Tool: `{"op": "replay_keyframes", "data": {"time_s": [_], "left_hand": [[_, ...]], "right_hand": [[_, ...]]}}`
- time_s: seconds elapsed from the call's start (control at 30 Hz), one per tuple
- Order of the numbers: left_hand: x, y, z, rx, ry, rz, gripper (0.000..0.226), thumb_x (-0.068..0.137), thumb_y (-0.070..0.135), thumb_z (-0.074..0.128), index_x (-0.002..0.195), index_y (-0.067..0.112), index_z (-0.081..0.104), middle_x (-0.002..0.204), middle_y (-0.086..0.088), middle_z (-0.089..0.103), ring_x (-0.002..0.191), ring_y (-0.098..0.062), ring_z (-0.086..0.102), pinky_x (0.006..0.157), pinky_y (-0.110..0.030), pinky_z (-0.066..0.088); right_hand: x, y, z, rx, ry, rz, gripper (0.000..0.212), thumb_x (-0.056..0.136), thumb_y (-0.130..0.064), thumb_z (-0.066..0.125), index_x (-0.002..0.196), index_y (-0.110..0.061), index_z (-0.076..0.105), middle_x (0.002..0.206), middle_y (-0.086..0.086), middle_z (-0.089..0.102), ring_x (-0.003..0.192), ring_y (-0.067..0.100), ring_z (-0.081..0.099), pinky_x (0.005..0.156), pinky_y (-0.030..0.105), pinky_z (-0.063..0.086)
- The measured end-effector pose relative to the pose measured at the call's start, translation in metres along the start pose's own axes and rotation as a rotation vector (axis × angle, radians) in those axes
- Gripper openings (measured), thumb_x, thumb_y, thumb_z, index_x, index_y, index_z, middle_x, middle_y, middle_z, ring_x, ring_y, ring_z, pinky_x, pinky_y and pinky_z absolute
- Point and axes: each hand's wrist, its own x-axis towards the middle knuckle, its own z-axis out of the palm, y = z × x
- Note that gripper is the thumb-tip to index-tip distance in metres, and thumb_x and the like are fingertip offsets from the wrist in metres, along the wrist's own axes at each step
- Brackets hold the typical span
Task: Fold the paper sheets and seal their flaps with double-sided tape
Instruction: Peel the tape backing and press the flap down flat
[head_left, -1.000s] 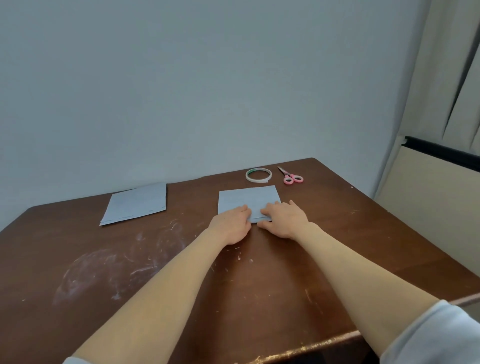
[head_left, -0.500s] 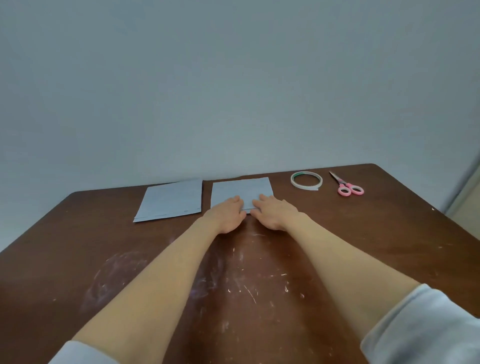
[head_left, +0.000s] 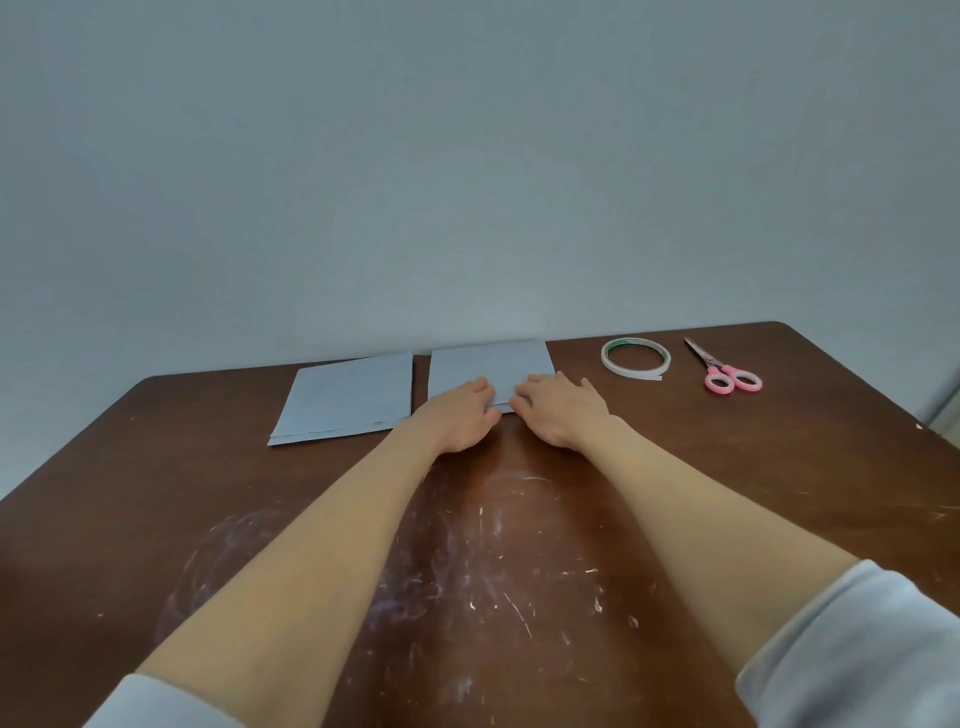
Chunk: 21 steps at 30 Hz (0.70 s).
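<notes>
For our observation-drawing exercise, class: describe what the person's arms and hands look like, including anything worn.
The left hand and right hand are bare: no gloves, rings or watch show. The left forearm and right forearm are uncovered. The left sleeve and right sleeve are pale grey-blue fabric, pushed up towards the elbows, the right one with a thick rolled cuff.

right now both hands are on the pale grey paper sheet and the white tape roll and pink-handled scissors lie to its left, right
One thing is wrong: the side. In the head view, the left hand and right hand are on the pale grey paper sheet, but the white tape roll and pink-handled scissors lie to its right.
</notes>
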Motion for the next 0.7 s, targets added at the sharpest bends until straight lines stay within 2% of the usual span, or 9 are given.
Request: {"op": "replay_keyframes", "data": {"time_s": [0.13, 0.27, 0.33, 0.37, 0.4, 0.43, 0.5, 0.63, 0.7], "left_hand": [[-0.001, 0.001, -0.004, 0.005, -0.011, 0.006, 0.050, 0.103, 0.029, 0.024, 0.149, 0.009, 0.026, 0.158, -0.007, 0.019, 0.143, -0.022, 0.025, 0.115, -0.036, 0.024], [-0.002, 0.002, -0.006, 0.013, -0.036, 0.002, 0.048, 0.103, 0.028, 0.025, 0.146, 0.008, 0.031, 0.157, -0.007, 0.023, 0.143, -0.023, 0.026, 0.114, -0.035, 0.024], [0.001, 0.002, -0.009, 0.015, -0.020, -0.029, 0.040, 0.102, 0.028, 0.025, 0.127, 0.008, 0.049, 0.144, -0.006, 0.041, 0.133, -0.026, 0.040, 0.106, -0.038, 0.034], [0.003, 0.005, -0.011, 0.006, 0.014, -0.045, 0.037, 0.102, 0.028, 0.025, 0.116, 0.008, 0.053, 0.136, -0.005, 0.046, 0.129, -0.026, 0.044, 0.102, -0.039, 0.038], [0.006, 0.011, -0.013, -0.004, 0.064, -0.056, 0.039, 0.101, 0.027, 0.025, 0.119, 0.008, 0.053, 0.137, -0.005, 0.045, 0.129, -0.026, 0.044, 0.102, -0.040, 0.038], [0.010, 0.019, -0.014, -0.012, 0.116, -0.059, 0.041, 0.102, 0.026, 0.025, 0.131, 0.010, 0.049, 0.145, -0.004, 0.040, 0.133, -0.025, 0.040, 0.105, -0.040, 0.037], [0.020, 0.045, -0.014, -0.024, 0.184, -0.013, 0.047, 0.101, 0.022, 0.028, 0.148, 0.016, 0.032, 0.157, 0.001, 0.023, 0.141, -0.022, 0.031, 0.110, -0.039, 0.031], [0.050, 0.108, -0.003, -0.031, 0.205, 0.185, 0.053, 0.099, 0.016, 0.034, 0.151, 0.020, 0.023, 0.160, 0.002, 0.014, 0.146, -0.017, 0.019, 0.114, -0.035, 0.026], [0.064, 0.132, 0.000, -0.015, 0.194, 0.239, 0.054, 0.099, 0.019, 0.037, 0.151, 0.022, 0.022, 0.161, 0.000, 0.012, 0.147, -0.020, 0.017, 0.116, -0.036, 0.024]], "right_hand": [[-0.004, 0.000, -0.005, 0.001, -0.057, 0.011, 0.046, 0.103, -0.040, 0.022, 0.137, -0.022, 0.047, 0.154, 0.000, 0.030, 0.144, 0.029, 0.022, 0.115, 0.054, 0.013], [-0.011, 0.008, -0.008, 0.033, -0.031, 0.010, 0.049, 0.102, -0.041, 0.028, 0.147, -0.023, 0.034, 0.160, 0.001, 0.017, 0.147, 0.027, 0.012, 0.118, 0.051, 0.014], [-0.017, 0.021, -0.011, 0.062, 0.098, 0.046, 0.051, 0.101, -0.037, 0.035, 0.150, -0.022, 0.028, 0.161, 0.002, 0.015, 0.148, 0.024, 0.012, 0.119, 0.046, 0.015], [-0.021, 0.031, -0.014, 0.066, 0.173, 0.084, 0.052, 0.100, -0.034, 0.038, 0.150, -0.022, 0.029, 0.160, 0.004, 0.016, 0.148, 0.023, 0.013, 0.118, 0.045, 0.016], [-0.024, 0.042, -0.017, 0.064, 0.241, 0.140, 0.052, 0.099, -0.030, 0.042, 0.149, -0.021, 0.030, 0.159, 0.006, 0.017, 0.147, 0.024, 0.015, 0.117, 0.046, 0.018], [-0.027, 0.054, -0.020, 0.058, 0.297, 0.211, 0.052, 0.098, -0.027, 0.044, 0.148, -0.020, 0.031, 0.158, 0.008, 0.018, 0.146, 0.026, 0.016, 0.117, 0.046, 0.019], [-0.035, 0.080, -0.025, 0.051, 0.353, 0.364, 0.053, 0.095, -0.021, 0.046, 0.147, -0.018, 0.031, 0.158, 0.012, 0.015, 0.147, 0.030, 0.012, 0.117, 0.048, 0.019], [-0.047, 0.123, -0.033, 0.077, 0.326, 0.597, 0.056, 0.095, -0.021, 0.044, 0.149, -0.019, 0.027, 0.160, 0.014, 0.005, 0.148, 0.035, 0.003, 0.118, 0.049, 0.014], [-0.050, 0.138, -0.035, 0.115, 0.285, 0.643, 0.053, 0.097, -0.021, 0.040, 0.150, -0.019, 0.028, 0.158, 0.015, 0.013, 0.147, 0.033, 0.012, 0.116, 0.046, 0.021]]}}
